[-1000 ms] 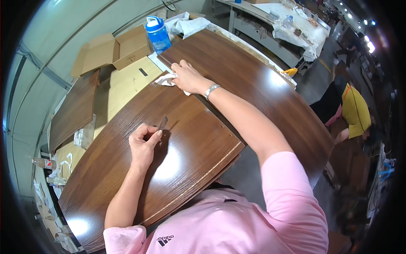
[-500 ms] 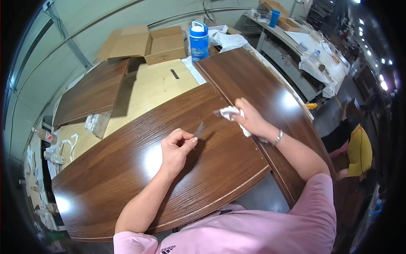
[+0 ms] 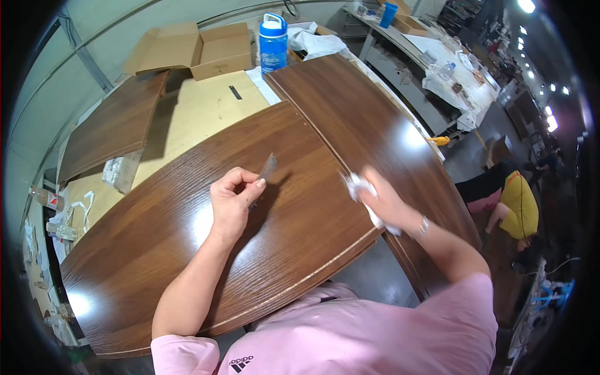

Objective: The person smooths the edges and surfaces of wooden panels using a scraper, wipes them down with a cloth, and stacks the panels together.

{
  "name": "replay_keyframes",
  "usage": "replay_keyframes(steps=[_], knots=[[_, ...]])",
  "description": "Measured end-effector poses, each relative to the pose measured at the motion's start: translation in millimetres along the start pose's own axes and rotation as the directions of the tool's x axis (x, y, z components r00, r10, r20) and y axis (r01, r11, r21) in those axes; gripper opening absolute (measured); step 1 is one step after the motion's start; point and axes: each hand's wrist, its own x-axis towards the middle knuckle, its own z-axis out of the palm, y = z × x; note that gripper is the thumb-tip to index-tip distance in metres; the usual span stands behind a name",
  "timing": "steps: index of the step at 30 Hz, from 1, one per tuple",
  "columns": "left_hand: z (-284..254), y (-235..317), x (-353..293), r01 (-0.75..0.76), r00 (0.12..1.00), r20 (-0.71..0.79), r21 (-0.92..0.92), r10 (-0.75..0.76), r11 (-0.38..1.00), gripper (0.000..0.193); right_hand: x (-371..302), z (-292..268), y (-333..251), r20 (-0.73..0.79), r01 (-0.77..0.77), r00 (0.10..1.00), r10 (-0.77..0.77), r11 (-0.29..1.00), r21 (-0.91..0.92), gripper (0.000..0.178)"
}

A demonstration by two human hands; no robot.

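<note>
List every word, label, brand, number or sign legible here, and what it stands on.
Pink shirt: dark lettering with a striped emblem on the chest; legible, but I won't copy it out.
Blue bottle: pale print, too small to read.
Clear bottle at far left: red-and-white label, too small to read.
Thin strip in the left hand: no legible text.

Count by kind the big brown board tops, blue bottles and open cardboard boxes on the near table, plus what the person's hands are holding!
Brown board tops: 3
Blue bottle: 1
Open cardboard box: 1
Thin strip, in the left hand: 1
White cloth, in the right hand: 1
Total: 7
</note>
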Motion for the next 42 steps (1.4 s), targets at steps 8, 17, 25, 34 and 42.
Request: replay_keyframes(steps=[8,17,25,34,42], knots=[[0,2,-2,0.004,0.999,-0.039,-0.073,-0.007,0.997,0.008,-61,-51,-37,-0.311,-0.051,0.950,0.025,0.996,-0.077,0.014],[-1,-2,-7,-0.039,0.983,-0.182,-0.242,-0.006,0.970,0.006,213,78,-29,0.000,0.451,0.860,-0.510,0.761,-0.467,0.029],[-8,-6,-1,-0.005,0.990,-0.139,-0.218,-0.025,0.976,0.008,315,30,-14,-0.213,0.069,0.945,-0.247,0.790,-0.609,0.023],[-10,-2,-3,-0.003,0.987,-0.154,-0.287,-0.043,0.958,0.008,269,119,-66,0.107,0.340,0.940,-0.323,0.887,-0.312,0.025],[-7,-10,3,0.001,0.993,-0.114,-0.276,-0.034,0.961,0.006,255,44,-37,-0.342,0.106,0.874,-0.346,0.823,-0.559,0.028]])
